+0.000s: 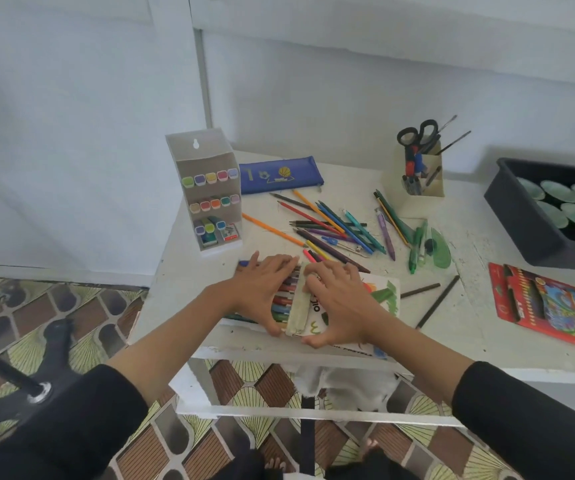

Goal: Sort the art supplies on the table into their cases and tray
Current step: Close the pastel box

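Desk (469,344), white, painted, worn at near edge.

Oil-pastel box (317,306) at middle of near edge: flat, white, printed lid (381,296) slid partly to right, row of coloured pastels (281,303) exposed on left. Left hand (262,292) laid flat over exposed pastels, fingers spread and extended, thumb at near edge of box; pressing, not closed round anything. Right hand (339,303) laid over lid, fingers spread, thumb hooked at near edge; also pressing, nothing enclosed in palm. Black sleeves on both forearms.

Loose coloured pencils (327,225) and pens scattered across middle of desk, just beyond box; several overlapping. Purple pen (385,235) and green pens (417,251) right of heap; green curve ruler (440,249) beside them. Two dark pencils (433,299) right of box, apart from heap.

Blue zip pencil case (281,174) flat near far edge, closed. Marker display box (206,188) upright at far left corner, three tiers of pastel-capped markers. Cream pen holder (421,174) towards far edge, holding black-handled scissors (417,132), brushes, pens.

Dark tray (518,209) at far right, round green-lidded pots inside. Red coloured-pencil pack (552,306) flat at right, near tray, lid folded open.
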{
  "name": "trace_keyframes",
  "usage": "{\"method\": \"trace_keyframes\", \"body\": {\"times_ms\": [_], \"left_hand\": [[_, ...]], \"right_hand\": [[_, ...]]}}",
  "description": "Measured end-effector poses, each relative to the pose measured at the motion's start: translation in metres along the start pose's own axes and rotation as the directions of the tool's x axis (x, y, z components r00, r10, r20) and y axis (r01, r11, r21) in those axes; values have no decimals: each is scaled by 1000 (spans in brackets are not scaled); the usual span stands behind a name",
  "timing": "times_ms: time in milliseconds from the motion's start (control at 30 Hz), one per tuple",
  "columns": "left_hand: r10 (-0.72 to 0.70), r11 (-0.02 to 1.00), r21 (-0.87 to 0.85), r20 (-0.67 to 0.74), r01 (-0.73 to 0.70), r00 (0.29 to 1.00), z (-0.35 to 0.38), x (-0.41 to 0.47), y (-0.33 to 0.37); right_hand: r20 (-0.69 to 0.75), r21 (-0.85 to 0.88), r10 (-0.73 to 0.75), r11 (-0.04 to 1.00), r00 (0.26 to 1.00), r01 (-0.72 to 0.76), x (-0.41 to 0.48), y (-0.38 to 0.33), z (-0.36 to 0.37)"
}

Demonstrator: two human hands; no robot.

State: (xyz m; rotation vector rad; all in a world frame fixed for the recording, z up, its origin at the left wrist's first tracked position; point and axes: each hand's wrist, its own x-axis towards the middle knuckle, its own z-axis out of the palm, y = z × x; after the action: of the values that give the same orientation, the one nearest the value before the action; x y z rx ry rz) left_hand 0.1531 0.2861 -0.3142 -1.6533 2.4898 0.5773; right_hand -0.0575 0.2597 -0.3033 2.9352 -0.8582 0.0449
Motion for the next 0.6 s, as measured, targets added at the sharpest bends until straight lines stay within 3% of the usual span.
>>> {"method": "trace_keyframes", "body": {"times_ms": [133, 267, 400, 533, 600], "left_hand": [[-125, 990, -73, -51, 121, 991, 19, -25, -21], [-330, 911, -299, -110, 286, 938, 42, -50, -41], [-333, 851, -464, -118, 244, 936, 53, -62, -35], [-316, 691, -703, -85, 168, 945, 45, -64, -20], [-342, 483, -871, -90, 93, 935, 39, -67, -13]], "right_hand": [[13, -8, 10, 1000, 1000, -10, 1, -3, 6], [10, -14, 10, 1000, 1000, -10, 1, -7, 10], [-29, -16, -14, 1000, 999, 14, 8, -19, 12], [-64, 7, -15, 1000, 998, 16, 21, -34, 10], [-86, 18, 6, 1000, 996, -4, 28, -37, 7]]}}
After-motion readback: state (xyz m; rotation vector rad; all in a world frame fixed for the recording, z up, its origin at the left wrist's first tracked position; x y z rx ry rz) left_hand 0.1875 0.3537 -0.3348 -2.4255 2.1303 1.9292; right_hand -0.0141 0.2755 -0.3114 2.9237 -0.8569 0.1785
